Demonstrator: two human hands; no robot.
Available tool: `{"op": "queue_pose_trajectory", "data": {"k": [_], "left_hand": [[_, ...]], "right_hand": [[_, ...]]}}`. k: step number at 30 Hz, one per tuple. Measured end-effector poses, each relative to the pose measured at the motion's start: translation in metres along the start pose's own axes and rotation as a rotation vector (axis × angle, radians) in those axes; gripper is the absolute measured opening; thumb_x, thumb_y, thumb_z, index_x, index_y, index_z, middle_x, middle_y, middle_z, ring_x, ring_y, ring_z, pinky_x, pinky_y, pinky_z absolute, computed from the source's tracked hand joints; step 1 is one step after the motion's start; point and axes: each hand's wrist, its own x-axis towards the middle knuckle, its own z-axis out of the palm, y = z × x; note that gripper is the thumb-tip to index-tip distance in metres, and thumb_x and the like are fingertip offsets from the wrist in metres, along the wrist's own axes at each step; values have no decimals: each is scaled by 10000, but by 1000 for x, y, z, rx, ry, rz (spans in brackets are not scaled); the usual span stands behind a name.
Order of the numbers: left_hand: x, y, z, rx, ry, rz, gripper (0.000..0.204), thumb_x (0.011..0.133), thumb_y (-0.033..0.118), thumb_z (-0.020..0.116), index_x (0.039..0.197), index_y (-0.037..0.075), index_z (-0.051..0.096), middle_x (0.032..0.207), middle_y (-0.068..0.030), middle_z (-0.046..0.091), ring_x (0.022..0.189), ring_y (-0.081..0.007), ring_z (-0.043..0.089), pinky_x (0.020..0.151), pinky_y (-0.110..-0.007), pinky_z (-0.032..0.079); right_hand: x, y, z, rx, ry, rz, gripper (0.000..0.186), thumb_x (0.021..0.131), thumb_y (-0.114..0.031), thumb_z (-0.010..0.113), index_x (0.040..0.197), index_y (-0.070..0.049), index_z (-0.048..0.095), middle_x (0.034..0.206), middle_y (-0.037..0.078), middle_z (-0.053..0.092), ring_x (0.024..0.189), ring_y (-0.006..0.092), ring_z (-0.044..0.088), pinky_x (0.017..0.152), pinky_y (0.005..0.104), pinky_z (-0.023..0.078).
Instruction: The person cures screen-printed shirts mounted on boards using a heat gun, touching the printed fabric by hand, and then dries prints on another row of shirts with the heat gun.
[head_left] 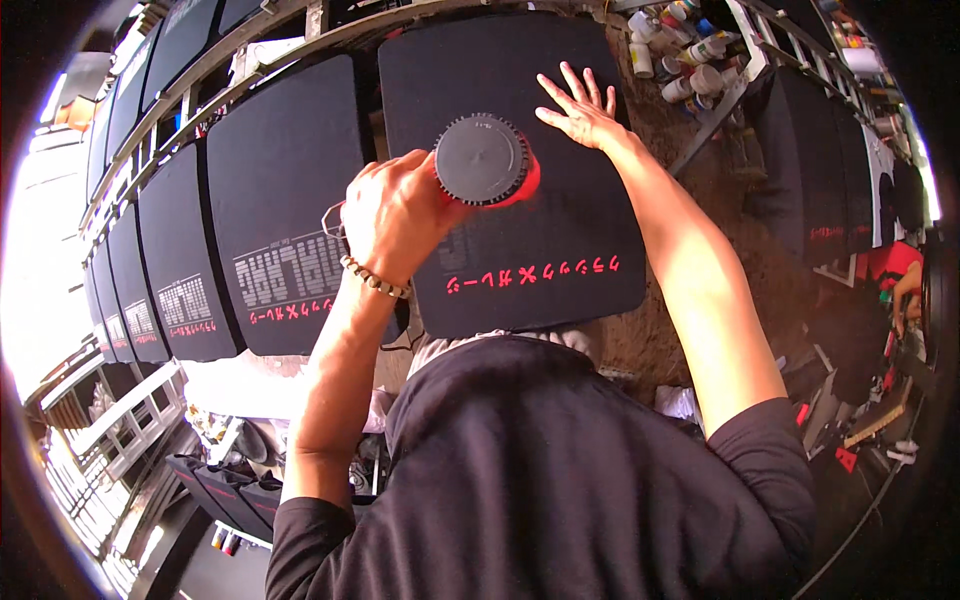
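My left hand [390,210], a beaded bracelet at its wrist, is closed round a red cylindrical thing [532,182] topped by a round dark grey cap [481,160] with a ridged rim. It is held above a black printed fabric panel [540,230], and its lower part is hidden. A thin wire-like loop [332,220] shows beside that hand. Red lettering [532,275] runs along the panel's near edge, with part of a grey print at its left. Fingers spread, my right hand [582,112] lies over the panel's far right part, holding nothing.
More black printed panels [285,180] stand in a row to the left, along a pale rail [225,85]. Several bottles and jars [690,60] crowd the far right. A person in red [895,270] is at the right edge. A white frame [125,415] is at lower left.
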Motion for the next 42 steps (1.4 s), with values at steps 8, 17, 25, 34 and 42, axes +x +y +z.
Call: {"op": "queue_pose_trajectory", "data": {"k": [8,17,25,34,42], "left_hand": [[3,6,-9,15,-28,-75,387,713,451,882,863,124,739,767,-44,696,755,-298,714,758,-437,548],[32,63,22,12,-15,17,390,721,381,930,919,86,768,776,-72,737,685,-273,736,650,-392,581],[60,113,52,28,-66,16,382,683,326,937,930,92,764,802,-71,736,730,-289,737,691,-418,574],[75,150,72,-12,-37,5,351,706,349,878,924,131,710,794,-40,693,785,-284,711,766,-438,534],[60,132,51,89,-41,-85,392,701,427,889,864,110,726,824,-79,717,806,-325,717,766,-445,558]], "right_hand": [[-4,3,-4,47,-36,-16,874,940,-841,397,1672,-455,115,1769,11,-147,1603,363,-199,1226,676,-141],[-1,24,-21,193,-80,-112,802,951,-828,398,1641,-432,305,1783,10,-12,1627,367,-44,1249,675,-31],[24,73,-25,173,-11,-293,490,1020,-588,520,1459,-393,614,1721,-70,318,1533,369,319,1191,630,255],[26,78,-22,170,-14,-367,470,1033,-599,492,1468,-448,587,1734,-79,282,1538,340,313,1201,591,229],[8,61,-7,74,12,-299,698,979,-643,578,1600,-380,395,1778,-59,112,1608,326,150,1224,623,123]]}}
